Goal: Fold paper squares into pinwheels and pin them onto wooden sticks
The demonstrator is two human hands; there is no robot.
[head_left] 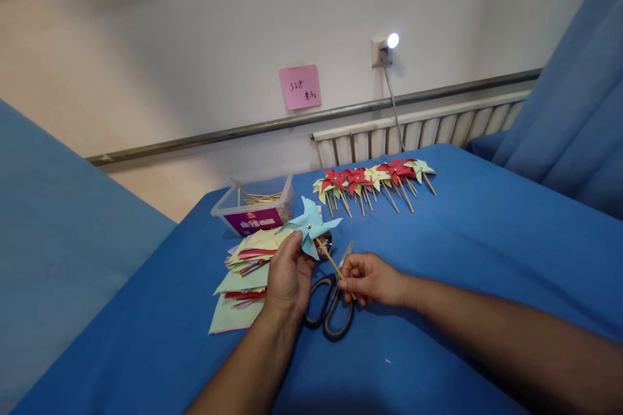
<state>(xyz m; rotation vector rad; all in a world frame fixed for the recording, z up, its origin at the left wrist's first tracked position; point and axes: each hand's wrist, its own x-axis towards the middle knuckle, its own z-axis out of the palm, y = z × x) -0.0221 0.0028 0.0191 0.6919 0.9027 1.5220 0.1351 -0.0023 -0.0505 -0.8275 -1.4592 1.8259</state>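
A light blue paper pinwheel (311, 225) with a pin at its centre is held up between my two hands. My left hand (288, 269) is closed on the pinwheel's head from below, its thumb at the paper's lower edge. With the fingers pinched, my right hand (366, 280) grips the lower part of the pinwheel's wooden stick (329, 259). Black-handled scissors (339, 311) lie on the table under the stick, partly hidden by my right fingers. Left of my left hand are stacks of coloured paper (238, 316). A small shiny round thing (327, 243) shows behind the pinwheel.
Behind the paper stands a clear plastic box (287, 198) with wooden sticks in it. Several red, yellow and green pinwheels (357, 178) lie in a row at the back of the blue-covered table (467, 259). A radiator (423, 130) and a plugged-in cord (393, 100) are behind.
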